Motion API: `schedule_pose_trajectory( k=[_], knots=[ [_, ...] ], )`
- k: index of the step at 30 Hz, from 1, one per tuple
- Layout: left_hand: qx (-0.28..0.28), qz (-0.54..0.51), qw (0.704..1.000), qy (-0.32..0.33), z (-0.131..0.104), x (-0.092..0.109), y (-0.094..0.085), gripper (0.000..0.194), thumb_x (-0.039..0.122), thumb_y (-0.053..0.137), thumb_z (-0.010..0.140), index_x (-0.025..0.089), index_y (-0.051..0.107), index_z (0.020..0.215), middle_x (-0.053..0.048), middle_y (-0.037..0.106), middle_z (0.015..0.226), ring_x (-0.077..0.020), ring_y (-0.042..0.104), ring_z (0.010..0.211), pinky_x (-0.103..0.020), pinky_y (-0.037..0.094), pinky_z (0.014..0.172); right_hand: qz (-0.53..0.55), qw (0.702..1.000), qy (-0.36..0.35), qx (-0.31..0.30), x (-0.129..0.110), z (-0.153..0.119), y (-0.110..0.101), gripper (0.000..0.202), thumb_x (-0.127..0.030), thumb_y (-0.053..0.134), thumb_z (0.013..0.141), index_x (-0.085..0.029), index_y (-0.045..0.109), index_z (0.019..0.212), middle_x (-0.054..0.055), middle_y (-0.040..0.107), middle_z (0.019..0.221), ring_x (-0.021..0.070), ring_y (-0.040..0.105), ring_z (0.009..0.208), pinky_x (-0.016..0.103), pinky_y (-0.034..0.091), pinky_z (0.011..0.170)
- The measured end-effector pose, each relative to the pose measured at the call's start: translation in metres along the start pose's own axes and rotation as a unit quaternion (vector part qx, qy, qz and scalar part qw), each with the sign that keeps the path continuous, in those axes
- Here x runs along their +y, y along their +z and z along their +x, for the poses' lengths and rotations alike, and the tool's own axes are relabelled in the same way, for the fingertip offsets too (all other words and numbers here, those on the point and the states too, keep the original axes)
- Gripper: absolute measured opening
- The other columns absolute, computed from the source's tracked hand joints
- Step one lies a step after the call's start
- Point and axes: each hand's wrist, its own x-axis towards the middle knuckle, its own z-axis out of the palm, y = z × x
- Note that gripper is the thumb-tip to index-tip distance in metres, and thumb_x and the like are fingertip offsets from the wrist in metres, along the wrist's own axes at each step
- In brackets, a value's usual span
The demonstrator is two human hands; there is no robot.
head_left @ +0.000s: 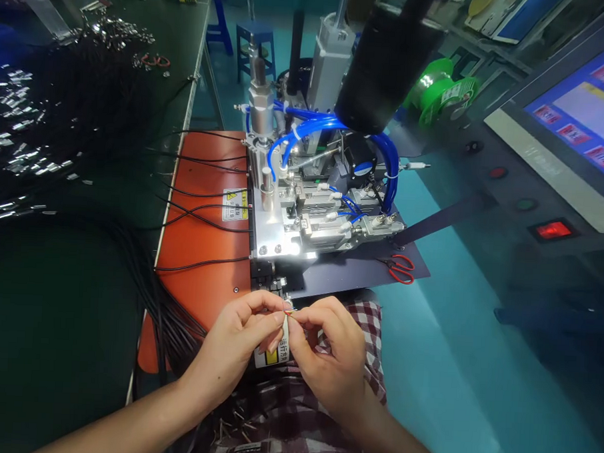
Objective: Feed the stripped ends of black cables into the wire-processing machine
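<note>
Close together at the machine's front edge, both hands pinch thin coloured wires (289,312), with red and yellow strands showing between the fingertips. My left hand (250,328) has thumb and forefinger closed on one side of them. From the other side my right hand (330,341) grips the strands, its fingers curled. The rest of the wires is hidden by the fingers. Just behind the hands stands a metal machine (282,219) with blue air tubes (316,123). Several black cables (200,260) run across its orange plate (206,236) into its side.
A large heap of black cables with shiny ends (103,77) lies on the dark table (52,322) at left. Red-handled scissors (400,267) rest on the machine's base. At right are a control panel (559,164) and a green wire spool (440,92).
</note>
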Motion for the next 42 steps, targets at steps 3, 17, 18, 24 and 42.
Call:
schedule_pose_trajectory(
  k=[3, 17, 18, 24, 42],
  knots=[
    [-0.004, -0.012, 1.000, 0.003, 0.000, 0.000, -0.001, 0.012, 0.026, 0.062, 0.081, 0.015, 0.062, 0.085, 0.005, 0.047, 0.054, -0.0077, 0.037, 0.052, -0.020, 0.030, 0.052, 0.022, 1.000, 0.003, 0.009, 0.002, -0.003, 0.003, 0.010, -0.012, 0.058, 0.082, -0.020, 0.059, 0.075, -0.002, 0.055, 0.063, 0.0122, 0.049, 0.054, 0.028, 0.039, 0.056],
    [0.004, -0.039, 0.999, 0.006, 0.000, 0.007, 0.000, 0.013, 0.026, 0.067, 0.076, 0.014, 0.064, 0.080, 0.004, 0.046, 0.056, -0.0075, 0.035, 0.054, -0.019, 0.029, 0.052, 0.396, 0.851, 0.336, -0.075, 0.000, -0.006, 0.015, 0.016, -0.028, 0.058, 0.084, -0.019, 0.052, 0.072, -0.009, 0.037, 0.049, 0.0053, 0.028, 0.041, 0.019, 0.023, 0.039],
    [0.003, -0.037, 0.999, 0.002, 0.000, 0.007, 0.000, 0.014, 0.027, 0.067, 0.077, 0.014, 0.063, 0.079, 0.004, 0.046, 0.056, -0.0074, 0.035, 0.054, -0.018, 0.028, 0.051, 0.411, 0.840, 0.343, -0.082, 0.001, -0.005, 0.014, 0.017, -0.029, 0.059, 0.083, -0.018, 0.052, 0.072, -0.010, 0.036, 0.048, 0.0049, 0.027, 0.041, 0.018, 0.022, 0.039],
    [-0.005, -0.052, 0.998, -0.028, -0.001, 0.008, 0.002, 0.015, 0.028, 0.066, 0.078, 0.014, 0.062, 0.077, 0.005, 0.044, 0.052, -0.0068, 0.032, 0.051, -0.018, 0.026, 0.050, 0.414, 0.844, 0.329, -0.087, 0.001, -0.005, 0.011, 0.016, -0.026, 0.059, 0.083, -0.018, 0.052, 0.071, -0.009, 0.039, 0.049, 0.0045, 0.029, 0.041, 0.019, 0.022, 0.040],
    [-0.001, -0.057, 0.998, -0.026, -0.003, 0.006, 0.002, 0.012, 0.024, 0.064, 0.080, 0.014, 0.065, 0.086, 0.005, 0.047, 0.051, -0.0063, 0.035, 0.050, -0.016, 0.029, 0.051, 0.266, 0.932, 0.246, -0.019, 0.001, -0.012, 0.020, 0.014, -0.021, 0.055, 0.084, -0.019, 0.053, 0.070, -0.001, 0.051, 0.069, 0.0129, 0.047, 0.062, 0.026, 0.040, 0.059]
  ],
)
